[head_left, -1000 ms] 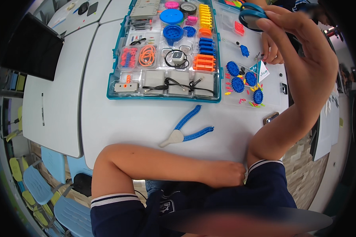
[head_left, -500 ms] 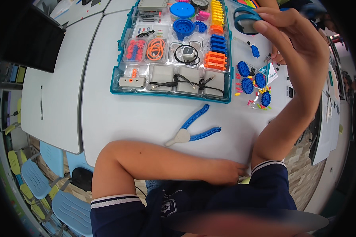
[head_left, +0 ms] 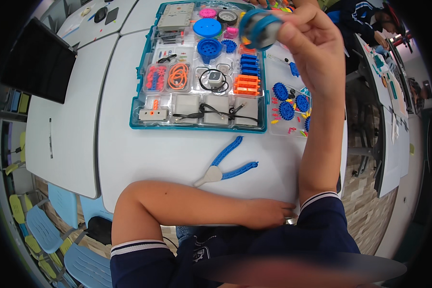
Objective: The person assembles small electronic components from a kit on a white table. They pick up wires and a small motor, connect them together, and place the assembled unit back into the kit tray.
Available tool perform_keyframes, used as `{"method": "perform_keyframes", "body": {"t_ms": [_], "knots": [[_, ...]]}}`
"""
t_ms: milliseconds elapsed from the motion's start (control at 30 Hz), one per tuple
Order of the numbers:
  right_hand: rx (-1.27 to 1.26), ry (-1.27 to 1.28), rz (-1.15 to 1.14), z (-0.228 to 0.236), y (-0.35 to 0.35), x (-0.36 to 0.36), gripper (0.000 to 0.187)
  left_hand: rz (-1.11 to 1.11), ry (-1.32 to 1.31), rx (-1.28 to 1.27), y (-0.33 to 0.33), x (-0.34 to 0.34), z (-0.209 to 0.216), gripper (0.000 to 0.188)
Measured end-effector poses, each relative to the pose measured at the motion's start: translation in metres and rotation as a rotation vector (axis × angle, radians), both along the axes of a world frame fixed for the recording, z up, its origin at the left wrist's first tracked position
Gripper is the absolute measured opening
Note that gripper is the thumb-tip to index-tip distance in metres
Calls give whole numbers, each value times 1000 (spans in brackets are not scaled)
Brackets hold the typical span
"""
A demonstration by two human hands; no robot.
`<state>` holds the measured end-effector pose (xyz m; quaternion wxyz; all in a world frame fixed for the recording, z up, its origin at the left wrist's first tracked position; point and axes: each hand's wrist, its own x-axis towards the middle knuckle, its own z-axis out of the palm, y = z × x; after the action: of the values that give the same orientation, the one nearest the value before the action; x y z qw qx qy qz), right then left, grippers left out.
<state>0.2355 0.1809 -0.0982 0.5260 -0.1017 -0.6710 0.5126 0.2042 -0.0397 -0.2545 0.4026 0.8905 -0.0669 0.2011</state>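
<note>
My right hand (head_left: 312, 41) is raised over the far right of a teal parts case (head_left: 197, 127). Its thumb and fingers pinch a round, teal-rimmed part (head_left: 261, 29) with a greyish middle, blurred enough that its exact kind is unclear. My left forearm lies across the near table edge, and my left hand (head_left: 266, 213) rests there by my body, fingers loosely extended, holding nothing visible. Between my arms and the case, a plier-like tool (head_left: 216, 174) with blue handles and a grey head lies spread on the white table.
The case holds blue, orange and pink parts, cables and grey blocks. To its right, blue gears (head_left: 286, 111) and small pegs lie in a clear tray. A black monitor (head_left: 38, 60) stands at left; blue chairs (head_left: 89, 254) are lower left. Another person (head_left: 365, 19) sits far right.
My right hand has moved left with the round part, from beside the case to over its far right corner. The whole view has shifted slightly. My left hand stays by the table edge.
</note>
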Motion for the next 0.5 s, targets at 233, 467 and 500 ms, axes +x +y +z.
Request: {"method": "perform_keyframes", "body": {"t_ms": [233,467,500], "knots": [[1041,-479,-505,16,-46,-16,17,90,-111,-67,-5,-1,-5,23],[1086,-478,-566,19,-67,-23,22,111,-112,-2,-5,1,-7,21],[1085,-534,-556,22,-73,-21,21,107,-106,10,-4,1,-7,20]]}}
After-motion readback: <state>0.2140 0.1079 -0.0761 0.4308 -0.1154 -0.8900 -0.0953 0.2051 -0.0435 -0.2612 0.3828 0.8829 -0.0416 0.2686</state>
